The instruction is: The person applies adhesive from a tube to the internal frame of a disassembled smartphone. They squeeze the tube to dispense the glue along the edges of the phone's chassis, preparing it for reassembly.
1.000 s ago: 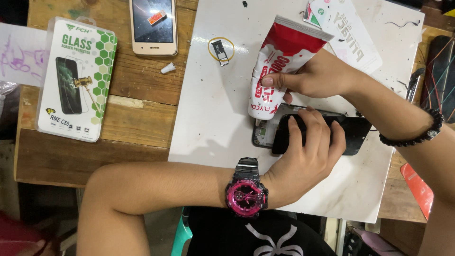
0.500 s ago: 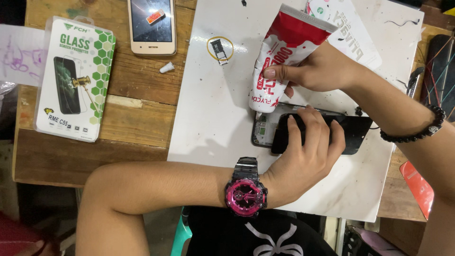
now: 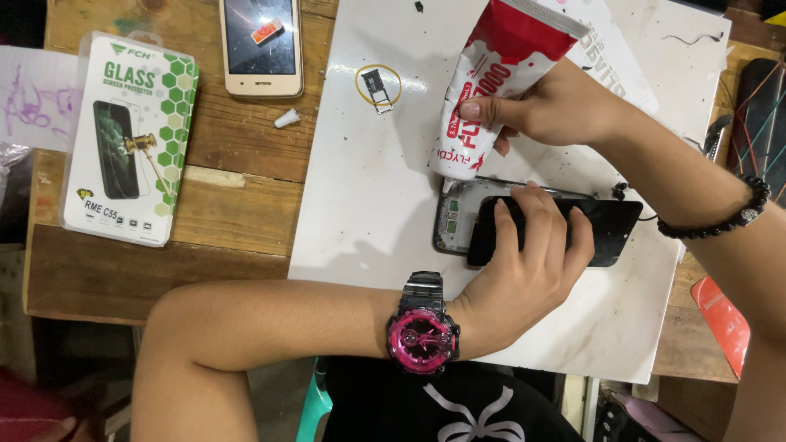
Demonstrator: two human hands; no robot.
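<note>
Right now the right hand (image 3: 548,110) is wrapped around a red and white glue tube (image 3: 491,90), thumb across its front, with the nozzle end pointing down at the top left corner of an opened phone (image 3: 454,221). The nozzle seems to touch the phone's frame, though the tip is too small to be sure. The left hand (image 3: 524,266) lies over the phone, fingers spread and curled onto a black screen panel (image 3: 606,233) that sits slightly skewed on top of the phone's body, pressing it in place. A black and pink watch (image 3: 422,336) is on the left wrist, and a black bead bracelet (image 3: 720,221) is on the right wrist.

The phone rests on a white mat (image 3: 368,205) laid on a wooden table (image 3: 221,205). On the mat, well above the phone, lies a small card tray (image 3: 378,88). To the left on the wood are a gold phone (image 3: 260,45), a small white cap (image 3: 286,119) and a green and white screen protector box (image 3: 127,135).
</note>
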